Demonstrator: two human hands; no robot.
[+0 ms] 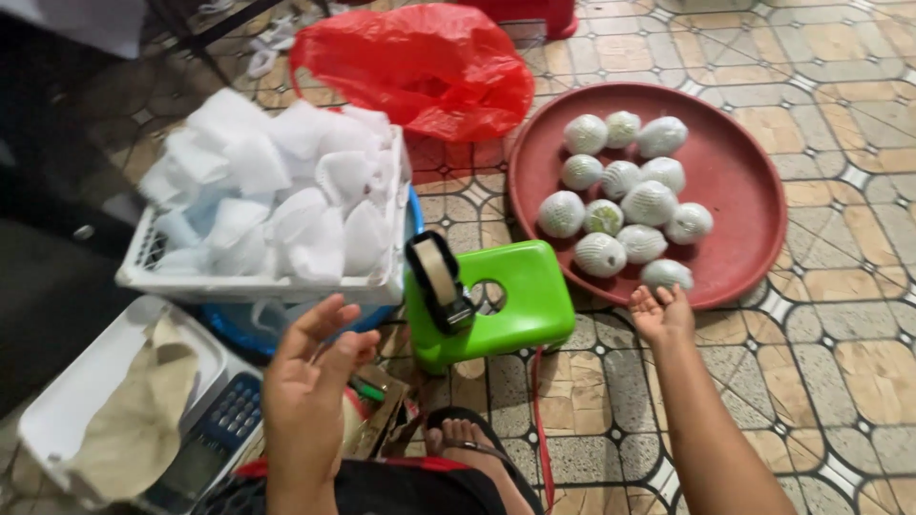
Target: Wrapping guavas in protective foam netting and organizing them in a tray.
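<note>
Now both my hands hang empty, fingers loosely spread.
Right hand [660, 313] touches the red tray [735, 162] rim (beside a netted fruit [666, 275]); left hand [307, 381] hovers over the scale [205, 441].

The weighing scale [205, 434] is cut off by the lower left corner, its display too dim to be made out and most of its pan [67, 405] covered by a beige cloth [138, 420]. The white basket [258, 284] is heaped with blurred foam nets [272, 191], behind which a blue basin [239, 329] is almost wholly hidden. The red plastic bag [420, 67] is crumpled over its contents, and the small items [372, 405] behind the left hand [310, 391] are too cluttered to be told apart.
</note>
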